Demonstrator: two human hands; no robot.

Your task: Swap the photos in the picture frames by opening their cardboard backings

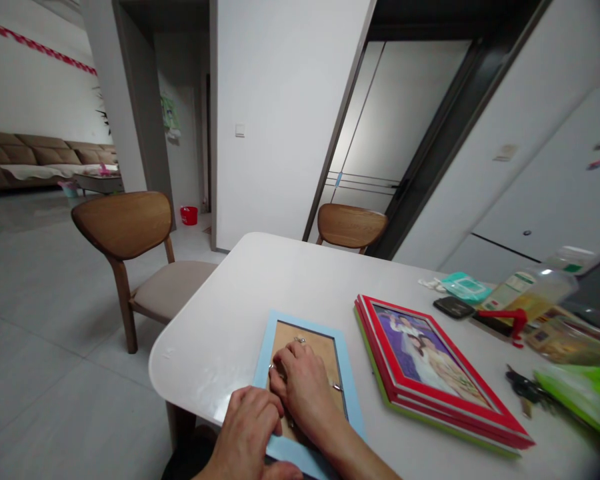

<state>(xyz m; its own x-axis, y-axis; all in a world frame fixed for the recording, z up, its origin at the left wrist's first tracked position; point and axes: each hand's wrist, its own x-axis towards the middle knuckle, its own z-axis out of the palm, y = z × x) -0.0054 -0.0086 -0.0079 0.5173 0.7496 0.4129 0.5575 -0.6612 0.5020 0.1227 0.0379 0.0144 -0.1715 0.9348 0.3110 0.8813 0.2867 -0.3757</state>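
Note:
A light blue picture frame (353, 393) lies back side up on the white table, its brown backing board (330, 357) showing with small metal clips around the edge. My right hand (305, 390) rests on the board, fingers bent and drawn together near a clip on the left edge; whatever is under the fingertips is hidden. Curled over the lower left side of the frame is my left hand (250, 430), its fingers close together and its thumb by the bottom edge.
Stacked red and green photo frames (445, 373) lie to the right on the table (205, 347). Beyond them are a black wallet-like item (453, 307), keys (527, 390), a green bag (585, 393) and a plastic bottle (540, 293). Wooden chairs (130, 227) stand left and behind.

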